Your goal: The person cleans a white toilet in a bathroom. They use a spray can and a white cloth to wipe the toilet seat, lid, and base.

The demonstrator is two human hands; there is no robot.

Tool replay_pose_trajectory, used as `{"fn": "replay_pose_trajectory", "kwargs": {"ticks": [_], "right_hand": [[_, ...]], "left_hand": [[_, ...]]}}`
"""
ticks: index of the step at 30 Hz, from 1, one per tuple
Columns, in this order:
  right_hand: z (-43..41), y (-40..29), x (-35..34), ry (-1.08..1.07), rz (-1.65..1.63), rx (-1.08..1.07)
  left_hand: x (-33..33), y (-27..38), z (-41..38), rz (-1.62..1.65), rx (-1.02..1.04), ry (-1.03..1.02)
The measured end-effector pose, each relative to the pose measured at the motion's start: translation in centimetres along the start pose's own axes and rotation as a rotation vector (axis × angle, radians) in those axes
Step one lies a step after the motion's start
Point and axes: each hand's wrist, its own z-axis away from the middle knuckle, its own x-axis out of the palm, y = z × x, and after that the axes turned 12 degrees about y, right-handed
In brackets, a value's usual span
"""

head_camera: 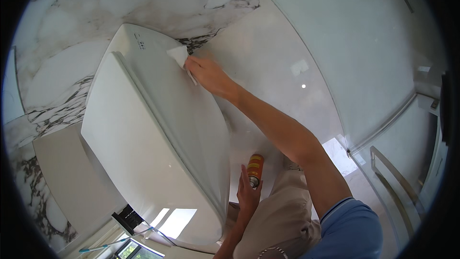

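A white, glossy toilet with its lid down (143, 129) fills the left and middle of the view; small dark icons mark its surface near the wall end. My right hand (208, 75) pinches a white cloth or wipe (179, 54), which touches the toilet's surface beside the lid, near the marbled tiles. Lower down, close to my knees, my left hand (248, 192) holds an orange aerosol can (255, 167) by its metal-topped end, which points toward the palm. The can's yellow bands bear writing.
Marble-patterned tiles (107, 0) lie beyond the toilet. A frosted glass panel (341, 25) stands at the right, with a curved metal handle (395, 183) lower down. A blue-and-white pole (107, 245) and a black object (128, 219) are at lower left.
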Motion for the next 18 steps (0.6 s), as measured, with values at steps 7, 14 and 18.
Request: {"fn": "replay_pose_trajectory", "kwargs": {"ticks": [7, 14, 18], "right_hand": [[-2.5, -4.1, -0.3, 0.012, 0.080, 0.037], [-2.6, -1.6, 0.7, 0.033, 0.080, -0.044], [0.2, 0.2, 0.3, 0.063, 0.017, -0.137]], "left_hand": [[-0.3, 1.0, -0.3, 0.033, -0.020, 0.013], [0.4, -0.3, 0.5, 0.028, 0.022, 0.041], [0.1, 0.5, -0.2, 0.029, 0.002, 0.028]]}}
